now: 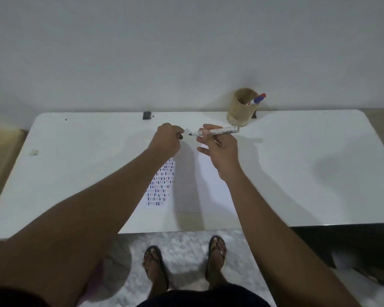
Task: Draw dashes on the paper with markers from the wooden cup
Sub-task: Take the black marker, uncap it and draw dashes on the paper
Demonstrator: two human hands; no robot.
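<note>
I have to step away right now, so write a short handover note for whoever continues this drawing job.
Left hand: closed on the black cap, held above the table.
Right hand: holds the uncapped black marker, tip pointing left, in the air.
Wooden cup: at the table's far edge, a blue-capped marker in it.
Paper: centre, below the hands.
Done: blue and reddish dashes fill the left part.
Left: dashes on the blank right part.

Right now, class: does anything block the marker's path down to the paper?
Nothing visible. The right hand holds the uncapped marker above the paper; the left hand holds the cap off to the side.
</note>
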